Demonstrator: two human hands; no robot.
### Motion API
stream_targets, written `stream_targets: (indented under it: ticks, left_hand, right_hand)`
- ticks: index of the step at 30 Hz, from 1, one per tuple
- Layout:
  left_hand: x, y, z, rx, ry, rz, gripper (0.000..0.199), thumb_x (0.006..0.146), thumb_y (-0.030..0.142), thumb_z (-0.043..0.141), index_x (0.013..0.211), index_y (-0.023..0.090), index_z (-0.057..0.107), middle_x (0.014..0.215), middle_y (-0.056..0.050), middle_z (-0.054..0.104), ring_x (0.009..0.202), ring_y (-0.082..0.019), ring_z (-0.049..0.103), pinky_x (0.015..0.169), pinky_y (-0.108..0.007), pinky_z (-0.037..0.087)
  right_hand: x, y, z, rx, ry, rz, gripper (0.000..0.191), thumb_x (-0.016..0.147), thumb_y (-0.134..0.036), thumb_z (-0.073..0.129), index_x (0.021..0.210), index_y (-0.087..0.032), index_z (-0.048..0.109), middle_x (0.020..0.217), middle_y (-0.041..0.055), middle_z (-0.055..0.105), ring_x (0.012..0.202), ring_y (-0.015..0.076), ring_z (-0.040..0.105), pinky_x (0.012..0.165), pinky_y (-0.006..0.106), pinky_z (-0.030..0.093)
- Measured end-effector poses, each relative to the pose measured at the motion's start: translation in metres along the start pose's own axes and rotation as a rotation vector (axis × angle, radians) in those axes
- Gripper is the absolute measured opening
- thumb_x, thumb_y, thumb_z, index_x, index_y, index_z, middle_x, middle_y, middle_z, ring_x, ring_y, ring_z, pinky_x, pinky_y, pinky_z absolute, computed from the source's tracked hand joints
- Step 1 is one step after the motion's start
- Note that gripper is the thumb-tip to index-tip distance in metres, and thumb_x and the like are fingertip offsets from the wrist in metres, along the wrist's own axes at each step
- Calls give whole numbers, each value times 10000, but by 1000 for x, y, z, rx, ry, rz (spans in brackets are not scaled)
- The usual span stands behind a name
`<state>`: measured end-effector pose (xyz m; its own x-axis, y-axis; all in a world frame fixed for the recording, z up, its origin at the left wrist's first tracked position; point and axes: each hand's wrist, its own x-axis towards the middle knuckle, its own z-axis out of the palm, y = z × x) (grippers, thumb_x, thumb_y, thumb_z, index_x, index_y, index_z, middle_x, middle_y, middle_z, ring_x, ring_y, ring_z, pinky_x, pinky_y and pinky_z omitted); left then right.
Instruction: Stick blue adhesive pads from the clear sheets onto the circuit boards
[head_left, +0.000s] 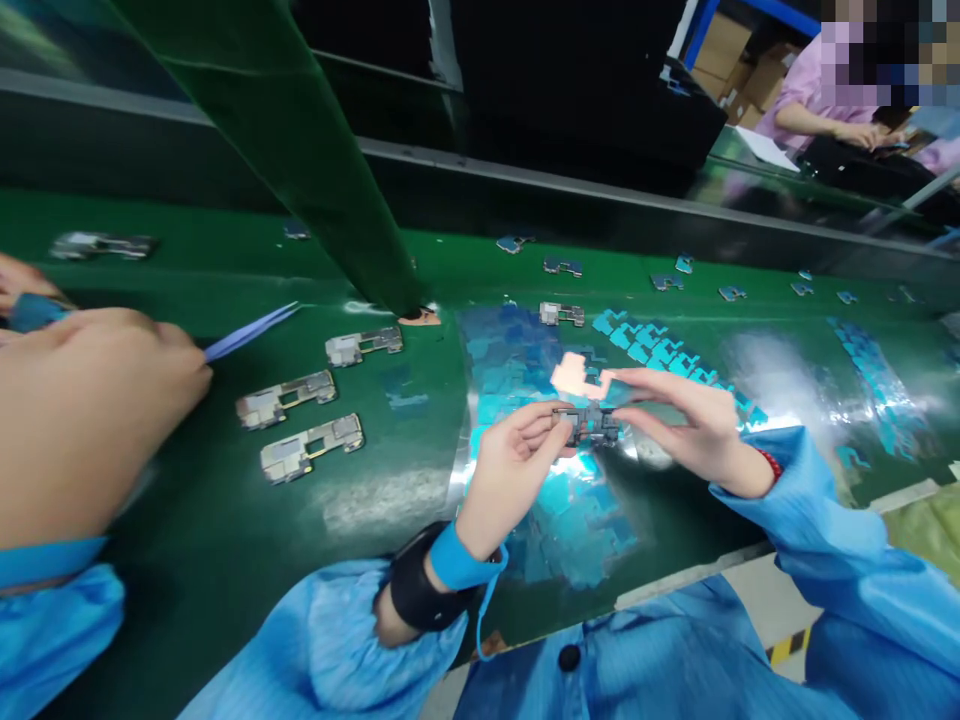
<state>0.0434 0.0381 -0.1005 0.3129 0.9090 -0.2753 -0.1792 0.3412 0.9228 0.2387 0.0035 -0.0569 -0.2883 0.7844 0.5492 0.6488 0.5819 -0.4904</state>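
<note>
My left hand (517,465) grips a small dark circuit board (589,426) at its left end, between thumb and fingers, above the green table. Just over the board hangs a thin, pale copper-coloured cut-out piece (574,376). Its right end meets the index fingertip of my right hand (694,420). The thumb of that hand is lower, close to the board's right end; whether it touches the board is hard to tell. Beneath both hands lies a spread of overlapping shiny blue film cut-outs (577,510).
Several boards (313,448) lie to the left. A co-worker's hand (97,400) there has purple tweezers (251,330). A green post (322,170) rises from the table (405,560). More blue cut-outs (660,348) lie right, small boards (667,283) behind. Another person (825,110) works at far right.
</note>
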Motion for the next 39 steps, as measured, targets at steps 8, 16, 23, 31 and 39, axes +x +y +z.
stream_targets:
  ticks: [8,16,23,31,39]
  left_hand:
    - [-7,5,-2,42,-17,-24,494,702,440,799,1099,164,700,811,-54,798,742,-202,746,689,-292,630]
    - [-13,10,-1,45,-23,-9,294,768,327,745,1038,211,741,582,58,644,618,-115,654,681,-248,640]
    - [-13,9,-2,22,25,-14,225,788,244,715,1008,251,759,583,61,628,595,-97,623,652,-215,638]
    - [-13,6,-6,-38,35,-48,208,797,224,696,970,287,794,799,29,752,702,-132,710,713,-256,653]
    - [-12,13,-2,-115,-4,-87,281,728,147,714,970,266,795,903,-12,798,887,-236,761,705,-290,657]
  right_hand:
    - [-16,-14,-6,184,292,363,168,786,-119,713,826,-279,744,917,32,692,878,179,663,791,348,567]
    - [-22,-4,15,583,328,789,142,683,-194,818,792,-245,742,673,-42,697,590,89,652,590,199,576]
    - [-21,-7,13,637,271,853,133,764,-328,789,782,-226,706,671,-33,718,583,119,706,574,221,603]
    - [-20,-9,12,535,220,854,90,796,-300,766,805,-238,700,686,-27,706,606,118,689,589,228,590]
    - [-20,-17,4,408,215,618,36,882,-269,673,848,-281,682,988,30,712,945,188,672,923,383,563]
